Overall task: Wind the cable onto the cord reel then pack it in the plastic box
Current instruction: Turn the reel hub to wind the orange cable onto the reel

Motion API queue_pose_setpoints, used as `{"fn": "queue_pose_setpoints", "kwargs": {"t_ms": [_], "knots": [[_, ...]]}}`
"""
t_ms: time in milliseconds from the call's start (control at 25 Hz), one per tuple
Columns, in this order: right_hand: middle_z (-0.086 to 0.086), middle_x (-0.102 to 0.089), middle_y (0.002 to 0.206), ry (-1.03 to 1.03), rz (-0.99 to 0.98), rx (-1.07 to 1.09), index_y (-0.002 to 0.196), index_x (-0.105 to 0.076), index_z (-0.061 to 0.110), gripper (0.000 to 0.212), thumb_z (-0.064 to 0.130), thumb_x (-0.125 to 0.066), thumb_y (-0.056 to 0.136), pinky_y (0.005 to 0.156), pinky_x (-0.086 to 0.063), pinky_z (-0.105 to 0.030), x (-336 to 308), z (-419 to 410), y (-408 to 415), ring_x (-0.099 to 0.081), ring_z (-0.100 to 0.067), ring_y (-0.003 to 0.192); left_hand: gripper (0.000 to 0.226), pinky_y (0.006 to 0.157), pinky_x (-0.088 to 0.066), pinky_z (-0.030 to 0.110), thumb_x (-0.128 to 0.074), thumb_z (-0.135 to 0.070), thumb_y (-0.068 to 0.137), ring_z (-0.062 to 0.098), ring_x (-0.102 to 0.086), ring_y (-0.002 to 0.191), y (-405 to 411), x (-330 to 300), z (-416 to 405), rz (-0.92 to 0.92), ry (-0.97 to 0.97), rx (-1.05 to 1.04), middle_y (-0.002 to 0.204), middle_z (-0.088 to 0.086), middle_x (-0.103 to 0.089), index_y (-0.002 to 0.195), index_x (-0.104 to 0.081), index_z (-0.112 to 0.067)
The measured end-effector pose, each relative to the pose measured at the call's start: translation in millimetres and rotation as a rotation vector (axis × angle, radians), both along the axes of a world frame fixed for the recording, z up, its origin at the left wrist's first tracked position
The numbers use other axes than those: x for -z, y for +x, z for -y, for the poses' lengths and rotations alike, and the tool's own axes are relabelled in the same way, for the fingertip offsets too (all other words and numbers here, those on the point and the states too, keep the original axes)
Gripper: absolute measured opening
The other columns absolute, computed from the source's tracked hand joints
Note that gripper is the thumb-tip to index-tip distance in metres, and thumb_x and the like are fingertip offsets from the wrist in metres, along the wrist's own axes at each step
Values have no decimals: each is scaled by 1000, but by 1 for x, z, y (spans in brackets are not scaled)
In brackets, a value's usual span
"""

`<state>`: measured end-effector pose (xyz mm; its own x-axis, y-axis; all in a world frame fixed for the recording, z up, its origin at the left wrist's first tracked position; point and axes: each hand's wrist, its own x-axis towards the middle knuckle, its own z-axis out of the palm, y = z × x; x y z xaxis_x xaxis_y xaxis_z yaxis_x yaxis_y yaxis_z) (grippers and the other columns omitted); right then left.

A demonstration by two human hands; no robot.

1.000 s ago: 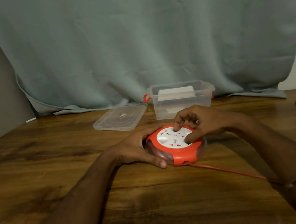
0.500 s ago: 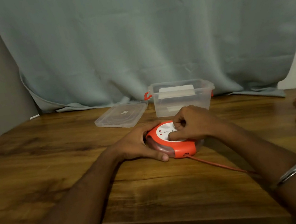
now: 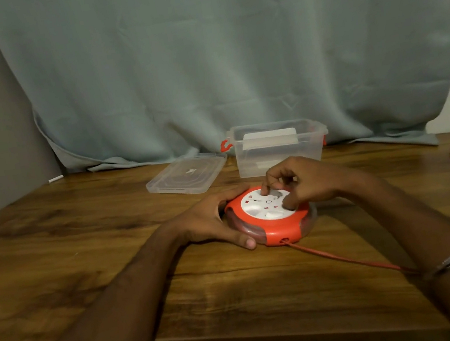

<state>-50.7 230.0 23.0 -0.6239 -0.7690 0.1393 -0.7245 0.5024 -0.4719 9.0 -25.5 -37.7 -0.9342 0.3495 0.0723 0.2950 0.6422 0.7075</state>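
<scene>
Lid point(image 3: 187, 175): lies flat on the bench point(image 3: 66, 239), left of centre in the frame, just beside the box and off it.
Left hand point(image 3: 211, 222): centre of the frame; its fingers are curled round the left rim of the reel, thumb on the near edge, clamped to steady it.
Reel point(image 3: 272, 216): flat on the bench at centre, red with a white top, held between both hands.
Box point(image 3: 278, 144): open, behind the reel, near the curtain point(image 3: 228, 51).
Right hand point(image 3: 305, 184): on the reel's white top; fingers bent, tips pressing the disc, thumb on its near right edge, gripping it as if to turn it.
Cable point(image 3: 350, 261): leaves the reel's front slot, runs lower right under the right forearm; loose loops lie at the right edge.
Risk: much cable looks unwound; the loops could snag or knot while being drawn in, and the reel could skid if the left grip slackens.
</scene>
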Motion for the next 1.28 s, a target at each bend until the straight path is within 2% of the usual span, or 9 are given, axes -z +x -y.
{"fn": "queue_pose_setpoints", "kwargs": {"t_ms": [240, 320, 400, 600, 760, 920, 1120, 1200, 1280], "knots": [[13, -73, 100, 62, 35, -3, 75, -57, 18, 28, 2, -80, 75, 92, -57, -57, 2, -5, -11, -67, -17, 114, 135, 123, -34, 35, -98, -53, 49, 7, -38, 147, 0, -2, -1, 38, -20, 7, 164, -16, -36, 163, -25, -41], [18, -72, 85, 53, 10, 12, 74, -56, 19, 30, 9, -84, 73, 77, -60, -42, 3, -4, -12, -68, -18, 97, 135, 119, -36, 28, -98, -54, 50, 5, -39, 145, -2, -1, 0, 38, -17, 1, 162, -19, -37, 162, -25, -41], [13, -64, 71, 40, -3, 10, 72, -55, 20, 32, 18, -87, 75, 59, -45, -27, 4, -2, -9, -58, -13, 75, 135, 110, -37, 15, -98, -54, 50, 0, -41, 141, -3, 1, 1, 28, -12, 1, 156, -24, -39, 163, -26, -38], [3, -48, 61, 62, -128, 67, 64, -49, 21, 39, 37, -83, 76, 61, -36, -36, 8, 6, 2, -43, -12, 60, 136, 114, -38, 21, -99, -55, 49, -2, -44, 139, -5, 4, 3, 5, 11, -21, 155, -23, -42, 163, -27, -35], [6, -49, 52, 73, -245, 193, 56, -48, 20, 53, 59, -79, 75, 55, -36, -32, 11, 13, 6, -48, -9, 53, 135, 102, -39, 7, -98, -59, 49, -11, -45, 133, -6, 5, 3, -22, 0, -44, 147, -30, -43, 162, -29, -35], [8, -46, 38, 5, -280, 226, 44, -45, 17, 63, 59, -80, 76, 51, -36, -30, 16, 21, 5, -48, -7, 42, 134, 101, -37, 5, -98, -61, 49, -18, -44, 127, -6, 5, 1, -33, -6, -54, 141, -34, -45, 161, -30, -36], [4, -73, 76, -91, -185, 72, 81, -66, 24, 18, 17, -83, 78, 62, -57, -39, 8, 13, 3, -65, -10, 66, 133, 95, -38, 0, -100, -56, 50, -22, -45, 123, -6, 6, 2, 0, -1, -50, 136, -38, -47, 161, -30, -38], [5, -77, 100, -90, -57, 25, 105, -64, 26, 42, 0, -78, 74, 60, -56, -27, 4, 5, 0, -69, -9, 75, 135, 94, -37, 1, -100, -57, 50, -19, -46, 124, -6, 5, 3, 13, -11, -47, 138, -37, -45, 162, -28, -39], [7, -75, 114, -34, 9, 22, 117, -62, 23, 51, -3, -76, 75, 73, -63, -40, 2, -1, -5, -73, -25, 94, 136, 100, -37, 9, -99, -58, 49, -7, -46, 131, -5, 3, 2, 22, -24, -40, 149, -29, -43, 163, -26, -40]]}}
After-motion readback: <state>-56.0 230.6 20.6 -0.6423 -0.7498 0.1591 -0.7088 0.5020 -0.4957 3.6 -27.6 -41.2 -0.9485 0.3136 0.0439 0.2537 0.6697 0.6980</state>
